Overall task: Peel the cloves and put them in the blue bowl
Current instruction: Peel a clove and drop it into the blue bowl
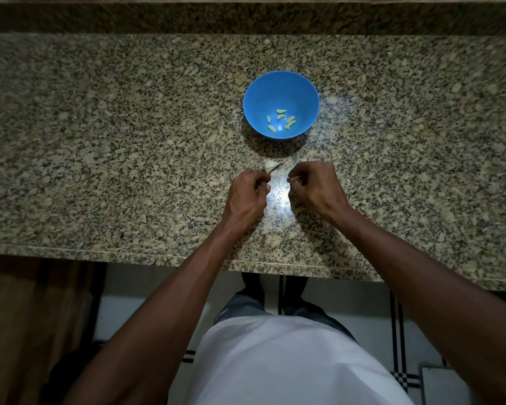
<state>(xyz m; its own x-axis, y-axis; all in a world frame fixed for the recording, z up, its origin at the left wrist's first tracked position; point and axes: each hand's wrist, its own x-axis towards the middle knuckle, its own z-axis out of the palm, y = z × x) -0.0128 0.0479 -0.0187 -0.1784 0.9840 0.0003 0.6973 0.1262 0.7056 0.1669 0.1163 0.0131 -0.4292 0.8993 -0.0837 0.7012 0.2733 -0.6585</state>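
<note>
Peeling is judged to be the step in hand, and it would be done best if the skin were pulled away in small pinches close to the counter [100, 141], so that the bare clove can be lifted straight up the frame into the blue bowl [281, 83].

From the head view, the left hand [247, 197] is seen just below the middle of the frame with its fingers curled tight; a piece of garlic [270, 165] with papery skin lies at its fingertips, though whether it is gripped or only touched cannot be told. The right hand [313, 188] is curled too, and something thin, probably skin, is pinched at its fingertips. Several peeled cloves [281, 121] are seen in the bowl's bottom, above both hands.
</note>
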